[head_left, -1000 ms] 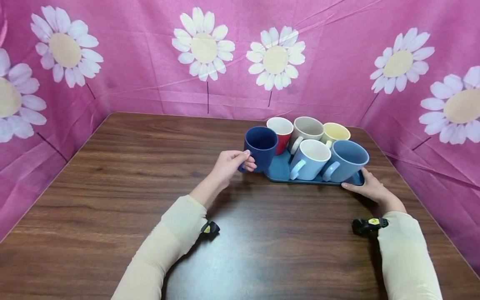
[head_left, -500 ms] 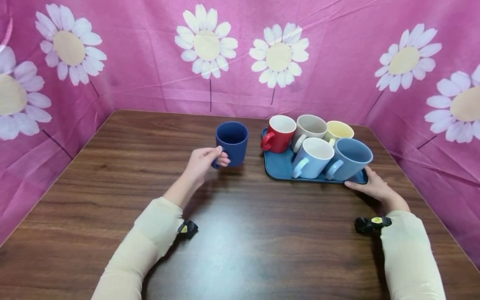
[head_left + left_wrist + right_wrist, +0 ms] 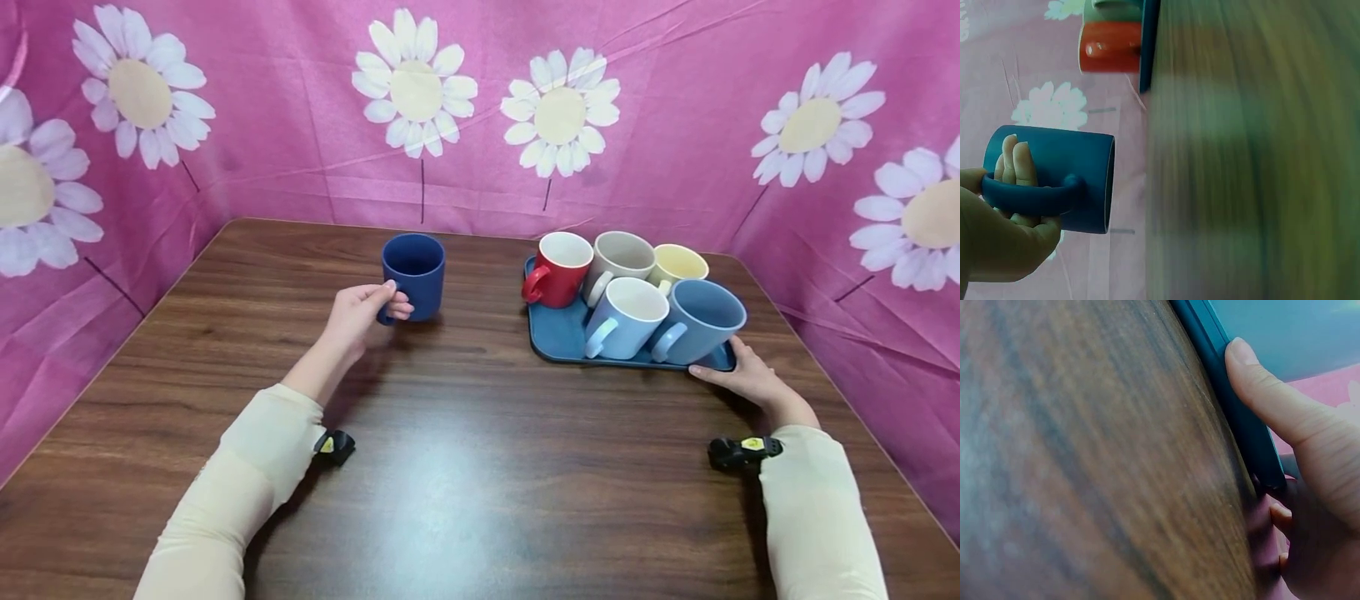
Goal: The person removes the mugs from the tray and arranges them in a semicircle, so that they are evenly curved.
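My left hand (image 3: 358, 315) holds a navy mug (image 3: 424, 287) by its handle, left of the tray. The mug is upright, and the left wrist view shows a gap between its base (image 3: 1110, 184) and the table. With the thumb (image 3: 1260, 378) on its front edge and fingers round the side, my right hand (image 3: 753, 379) grips the right front corner of a dark blue tray (image 3: 553, 333). On the tray stand a red mug (image 3: 561, 283), a grey-beige mug (image 3: 617, 265), a pale yellow mug (image 3: 678, 268), a light blue mug (image 3: 626, 329) and a larger grey-blue mug (image 3: 701, 329).
The wooden table (image 3: 480, 467) reaches back to a pink cloth (image 3: 285, 108) printed with white daisies, which also rises at both sides. A bare strip of tray lies in front of the red mug.
My left hand has carried the navy mug leftward from the tray's left end, uncovering the red mug and its handle. The right hand has stayed at the tray corner.
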Demonstrator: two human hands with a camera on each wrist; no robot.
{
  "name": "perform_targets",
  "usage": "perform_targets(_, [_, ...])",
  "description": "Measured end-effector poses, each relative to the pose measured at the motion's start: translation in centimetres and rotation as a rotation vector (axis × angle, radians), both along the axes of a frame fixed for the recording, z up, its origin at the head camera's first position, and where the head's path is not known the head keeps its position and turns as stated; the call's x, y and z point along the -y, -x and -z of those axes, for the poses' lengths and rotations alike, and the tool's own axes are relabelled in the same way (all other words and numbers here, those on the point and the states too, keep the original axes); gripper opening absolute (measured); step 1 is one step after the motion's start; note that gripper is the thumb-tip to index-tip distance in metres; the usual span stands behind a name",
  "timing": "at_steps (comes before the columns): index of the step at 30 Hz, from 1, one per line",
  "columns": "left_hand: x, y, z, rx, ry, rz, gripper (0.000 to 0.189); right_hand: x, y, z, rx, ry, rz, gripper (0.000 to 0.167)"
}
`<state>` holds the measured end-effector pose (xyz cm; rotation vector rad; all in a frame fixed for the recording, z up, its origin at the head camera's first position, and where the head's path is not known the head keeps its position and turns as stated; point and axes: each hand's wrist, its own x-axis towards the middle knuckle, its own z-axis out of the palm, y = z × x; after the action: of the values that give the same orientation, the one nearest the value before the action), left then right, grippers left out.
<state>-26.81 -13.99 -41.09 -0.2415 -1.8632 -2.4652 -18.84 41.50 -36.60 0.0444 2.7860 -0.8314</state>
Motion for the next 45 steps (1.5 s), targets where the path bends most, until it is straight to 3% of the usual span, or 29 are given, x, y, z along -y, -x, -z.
perform_targets(9, [4.3, 1.6, -0.3, 0.011, 0.045, -0.084, 0.038, 0.1, -0.1, -0.3, -0.023, 0.011, -0.003, 0.094])
perform_targets(20, [7.5, 3.4, -0.8, 0.062, -0.020, -0.129, 0.036, 0.0, 0.0, 0.7, -0.063, -0.042, 0.013, 0.094])
perform_targets(28, [8.4, 5.6, -1.2, 0.068, -0.009, -0.130, 0.035, 0.0, -0.1, 0.7, -0.097, -0.059, 0.009, 0.094])
perform_targets(34, [8.8, 8.1, -0.9, 0.083, -0.011, -0.159, 0.038, -0.2, -0.1, 0.7, -0.093, -0.059, 0.002, 0.093])
perform_targets(39, [9.1, 9.6, -1.1, 0.131, -0.018, -0.164, 0.035, -0.3, 0.0, 0.8, -0.099, -0.067, 0.004, 0.093])
perform_targets(42, [9.0, 9.9, -1.6, 0.158, -0.024, -0.165, 0.030, -0.3, 0.0, 0.9, -0.107, -0.071, 0.005, 0.093])
perform_targets(45, [8.5, 9.2, -3.1, 0.212, -0.028, -0.151, 0.026, -0.3, 0.0, 0.9, -0.111, -0.071, 0.006, 0.093])
